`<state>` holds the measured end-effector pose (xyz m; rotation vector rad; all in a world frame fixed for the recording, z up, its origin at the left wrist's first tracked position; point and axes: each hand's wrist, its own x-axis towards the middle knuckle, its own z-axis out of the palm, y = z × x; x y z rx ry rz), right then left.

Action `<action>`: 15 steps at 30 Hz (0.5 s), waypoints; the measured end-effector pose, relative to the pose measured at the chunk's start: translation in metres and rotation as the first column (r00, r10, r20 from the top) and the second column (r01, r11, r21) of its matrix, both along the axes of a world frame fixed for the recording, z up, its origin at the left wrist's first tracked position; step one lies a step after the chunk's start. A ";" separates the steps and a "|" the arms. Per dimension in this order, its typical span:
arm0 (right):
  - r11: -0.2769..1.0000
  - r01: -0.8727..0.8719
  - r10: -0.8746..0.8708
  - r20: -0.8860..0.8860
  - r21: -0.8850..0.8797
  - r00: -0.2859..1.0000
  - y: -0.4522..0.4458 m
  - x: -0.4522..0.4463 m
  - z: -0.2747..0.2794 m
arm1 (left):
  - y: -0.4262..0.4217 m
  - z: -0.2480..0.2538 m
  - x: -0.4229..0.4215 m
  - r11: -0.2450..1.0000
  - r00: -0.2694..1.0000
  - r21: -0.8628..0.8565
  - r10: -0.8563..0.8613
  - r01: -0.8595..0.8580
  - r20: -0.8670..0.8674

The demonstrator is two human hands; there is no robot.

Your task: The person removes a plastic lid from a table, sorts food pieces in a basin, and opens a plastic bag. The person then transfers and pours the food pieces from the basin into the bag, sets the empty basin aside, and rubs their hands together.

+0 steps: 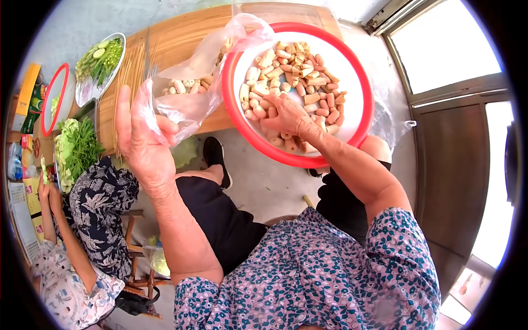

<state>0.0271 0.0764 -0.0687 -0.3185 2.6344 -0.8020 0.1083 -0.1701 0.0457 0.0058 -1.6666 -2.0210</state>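
My left hand (146, 146) is raised over the wooden table, holding the edge of a clear plastic bag (201, 63) between its fingers and thumb. Some short pinkish and tan pieces (190, 85) lie inside the bag. A white basin with a red rim (364, 124) is in front of me, holding many short sausage pieces (330, 102) and tan rolled pieces (302, 52). Down in the basin, my right hand (289, 116) has its fingers curled over sausage pieces at the left side. Its fingertips are partly hidden among them.
Wooden skewers (129, 71) lie on the table (181, 33). Left of them are a plate of cut greens (85, 91), leafy vegetables (82, 143) and another red-rimmed basin (47, 118). A person (77, 280) sits at the left, hands on a green piece. A door (451, 176) stands at right.
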 end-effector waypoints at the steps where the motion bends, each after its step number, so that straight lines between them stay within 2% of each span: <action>1: 0.995 -0.098 0.099 0.031 -0.024 0.995 -0.001 -0.003 -0.001 | -0.003 0.002 0.000 1.000 1.000 0.012 -0.022 0.022 -0.010; 2: 0.989 -0.048 0.055 0.045 -0.137 0.998 -0.003 -0.007 -0.002 | -0.003 0.002 -0.002 1.000 1.000 0.007 -0.015 0.016 -0.010; 3: 0.978 0.068 -0.069 0.006 -0.195 0.998 -0.006 -0.005 -0.007 | -0.003 0.001 -0.002 0.998 0.999 0.050 -0.022 0.024 -0.039; 5: 0.945 0.157 -0.113 0.162 -0.287 0.980 -0.001 -0.005 -0.008 | -0.004 0.002 -0.001 0.997 0.997 0.080 -0.015 0.021 -0.073; 6: 0.880 0.284 -0.145 0.353 -0.381 0.924 0.003 -0.008 -0.017 | -0.004 0.002 -0.001 0.994 0.994 0.098 -0.037 0.048 -0.106; 7: 0.767 0.479 -0.255 0.481 -0.428 0.839 0.001 -0.002 -0.009 | -0.005 0.002 0.000 0.990 0.988 0.115 -0.060 0.076 -0.139; 9: 0.513 0.656 -0.244 0.638 -0.554 0.730 0.015 -0.007 -0.025 | -0.007 0.002 0.002 0.990 0.986 0.116 -0.062 0.081 -0.156; 11: 0.390 0.654 0.080 0.731 -0.648 0.677 0.026 -0.010 0.013 | -0.006 0.003 0.006 0.985 0.994 0.150 -0.072 0.084 -0.082; 12: 0.323 0.700 0.026 0.745 -0.637 0.666 0.024 -0.007 0.025 | -0.007 0.002 0.007 0.978 0.992 0.184 -0.088 0.102 -0.086; 13: 0.315 0.716 0.011 0.757 -0.623 0.654 0.024 -0.008 0.033 | -0.007 0.002 0.008 0.979 0.993 0.181 -0.080 0.096 -0.090; 15: 0.208 0.753 0.015 0.771 -0.625 0.636 0.012 -0.006 0.053 | -0.006 0.002 0.008 0.970 0.991 0.209 -0.108 0.123 -0.085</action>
